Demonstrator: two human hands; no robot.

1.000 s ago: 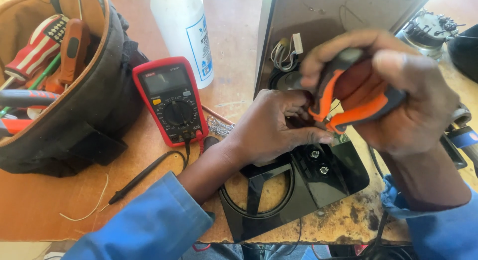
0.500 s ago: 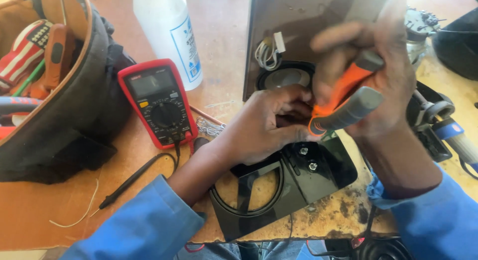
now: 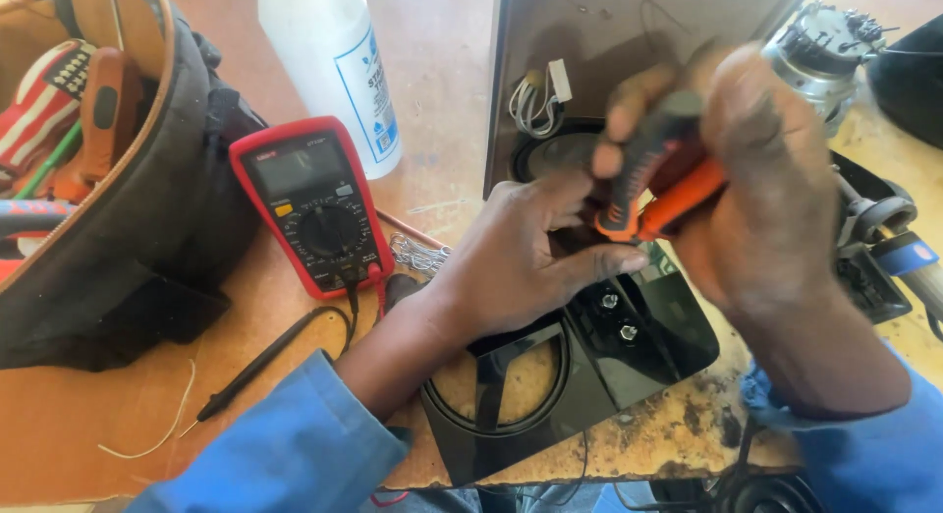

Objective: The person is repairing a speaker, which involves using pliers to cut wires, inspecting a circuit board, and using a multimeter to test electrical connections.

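- Black glossy base plate (image 3: 648,361) lies at the near edge of the wooden workbench (image 3: 295,415); landmark for all entries below. Two screws show on its upper face.
- Left hand (image 3: 521,262) rests on the plate's far-left part, palm down, fingers stretched toward the plier tips; whether it pinches anything there cannot be told.
- Right hand (image 3: 756,179), above the plate's far-right side, is clenched round the orange-and-grey handles of the pliers (image 3: 653,194). Motion-blurred; the tips point down-left and meet the left fingers. Nose itself hidden.
- Just beyond the plate: dark appliance panel (image 3: 589,41) stands upright, with a round opening and a bundle of white wires (image 3: 535,95) near its left edge.
- Left of the plate: red multimeter (image 3: 312,206) flat on the bench, its black probe (image 3: 265,361) lying nearer the bench edge.
- Further left: open tool bag (image 3: 128,228) with tools inside.
- Beyond the multimeter: white plastic bottle (image 3: 329,66).
- Far right of the plate: a motor (image 3: 820,46), partly cut off.
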